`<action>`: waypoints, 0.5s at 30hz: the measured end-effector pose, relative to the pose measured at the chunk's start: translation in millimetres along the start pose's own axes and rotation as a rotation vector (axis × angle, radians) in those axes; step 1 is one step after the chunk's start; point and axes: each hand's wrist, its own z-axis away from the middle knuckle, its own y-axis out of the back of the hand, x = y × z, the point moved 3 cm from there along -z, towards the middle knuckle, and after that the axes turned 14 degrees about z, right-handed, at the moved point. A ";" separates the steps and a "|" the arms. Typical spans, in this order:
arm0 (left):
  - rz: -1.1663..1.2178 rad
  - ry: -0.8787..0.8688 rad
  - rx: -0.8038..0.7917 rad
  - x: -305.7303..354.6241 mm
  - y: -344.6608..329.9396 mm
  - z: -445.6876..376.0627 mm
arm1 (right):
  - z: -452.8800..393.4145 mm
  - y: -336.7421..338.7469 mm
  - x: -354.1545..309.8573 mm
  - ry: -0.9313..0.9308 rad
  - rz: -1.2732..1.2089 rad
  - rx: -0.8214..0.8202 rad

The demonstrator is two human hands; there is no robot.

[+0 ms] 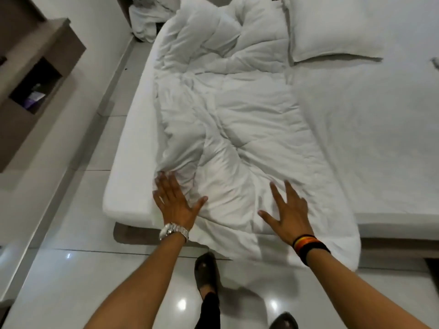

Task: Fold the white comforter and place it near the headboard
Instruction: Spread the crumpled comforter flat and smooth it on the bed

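Observation:
The white comforter (237, 119) lies as a long wrinkled strip down the left side of the bed (368, 143), from the far end to the foot, where its near edge hangs over toward the floor. My left hand (174, 201), with a silver watch on the wrist, rests flat on the comforter's near left part, fingers spread. My right hand (288, 211), with dark and striped wristbands, presses flat on the near right part, fingers apart. Neither hand grips the cloth. The headboard is out of view at the top.
A white pillow (332, 27) lies at the far right of the bed. A crumpled white cloth (147, 22) sits on the floor at the far left. A brown shelf unit (35, 79) stands on the left across a glossy tiled aisle. My dark shoes (205, 274) stand at the bed's foot.

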 end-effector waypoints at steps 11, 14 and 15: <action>0.578 0.208 -0.418 -47.8 -20.3 -123.6 | -122.0 -52.3 -149.5 0.050 -0.063 -0.045; 0.583 0.212 -0.418 -43.4 -10.5 -111.5 | -118.5 -53.0 -154.8 0.026 -0.063 -0.045; 0.589 0.206 -0.386 -42.1 0.6 -106.8 | -115.9 -50.9 -156.2 0.019 -0.060 -0.055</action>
